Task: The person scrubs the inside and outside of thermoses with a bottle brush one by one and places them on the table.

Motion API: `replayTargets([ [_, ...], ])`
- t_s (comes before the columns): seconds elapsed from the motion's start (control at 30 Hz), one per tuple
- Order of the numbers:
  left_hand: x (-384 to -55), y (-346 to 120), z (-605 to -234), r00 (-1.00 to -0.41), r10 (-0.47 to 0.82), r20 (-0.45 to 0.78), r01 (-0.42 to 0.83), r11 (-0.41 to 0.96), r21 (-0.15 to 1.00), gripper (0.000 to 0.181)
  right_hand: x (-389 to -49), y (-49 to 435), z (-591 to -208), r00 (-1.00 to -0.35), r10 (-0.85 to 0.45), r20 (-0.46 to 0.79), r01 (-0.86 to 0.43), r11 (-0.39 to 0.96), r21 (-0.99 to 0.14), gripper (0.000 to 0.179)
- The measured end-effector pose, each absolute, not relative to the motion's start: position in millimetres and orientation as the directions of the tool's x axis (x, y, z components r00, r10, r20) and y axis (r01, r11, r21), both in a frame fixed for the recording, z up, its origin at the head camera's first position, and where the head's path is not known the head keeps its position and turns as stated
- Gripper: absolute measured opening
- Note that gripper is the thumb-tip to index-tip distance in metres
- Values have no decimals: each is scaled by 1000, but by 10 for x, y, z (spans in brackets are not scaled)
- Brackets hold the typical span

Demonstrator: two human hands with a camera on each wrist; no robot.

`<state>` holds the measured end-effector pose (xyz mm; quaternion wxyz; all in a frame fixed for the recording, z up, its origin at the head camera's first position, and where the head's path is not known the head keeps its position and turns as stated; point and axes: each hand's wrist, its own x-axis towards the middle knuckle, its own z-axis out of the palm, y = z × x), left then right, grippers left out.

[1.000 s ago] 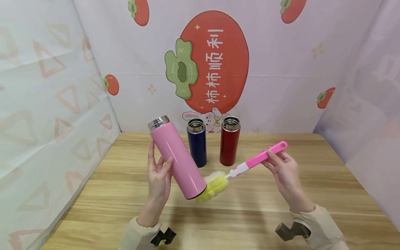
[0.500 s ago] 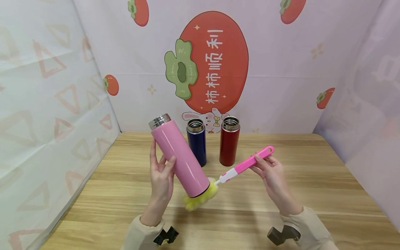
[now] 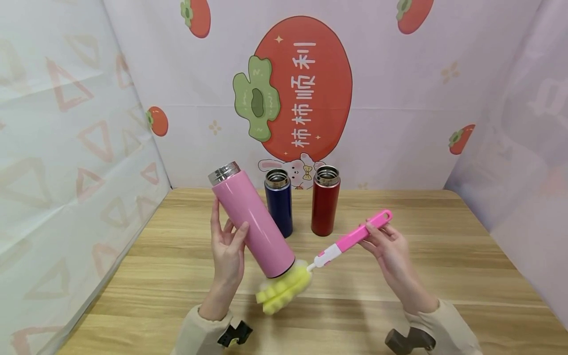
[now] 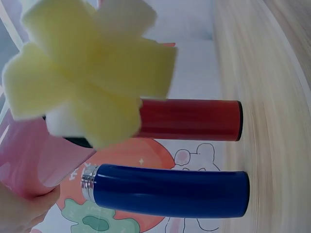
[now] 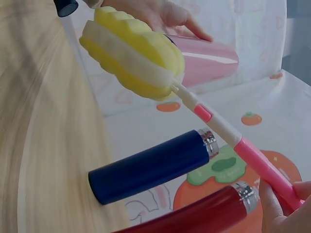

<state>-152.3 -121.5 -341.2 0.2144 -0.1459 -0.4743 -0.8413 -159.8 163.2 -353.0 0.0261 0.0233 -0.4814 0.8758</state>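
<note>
A pink thermos (image 3: 255, 224) with a bare metal neck is held tilted above the table by my left hand (image 3: 228, 251), its neck up to the left and its base down to the right. My right hand (image 3: 390, 249) pinches the pink handle of a bottle brush (image 3: 350, 240). The brush's yellow and white sponge head (image 3: 284, 291) lies just under the thermos base; whether they touch I cannot tell. In the left wrist view the sponge head (image 4: 87, 68) covers part of the thermos (image 4: 39, 150). The right wrist view shows the handle (image 5: 267, 170) between thumb and fingers.
A blue thermos (image 3: 279, 207) and a red thermos (image 3: 325, 204) stand upright and lidless at the back of the wooden table (image 3: 177, 266). Behind them hangs a printed cloth backdrop (image 3: 381, 98), with cloth at both sides. A camera sits on each wrist.
My right hand has moved left and slightly down, carrying the brush. The sponge head has slid left and down along the thermos base. My left hand and the thermos have barely shifted.
</note>
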Motion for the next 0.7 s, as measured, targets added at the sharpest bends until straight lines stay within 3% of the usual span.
replayTargets([
  [0.37,-1506,-1295,-3458,-873,-240,424,487,-451,748,74,-1581,1841,-3517,-991,46,128,-129,-607,-784,12],
  [0.7,-1467,-1336,-3478,-873,-226,432,487,-444,752,72,-1869,2230,-3914,-978,61,200,-195,-605,-772,23],
])
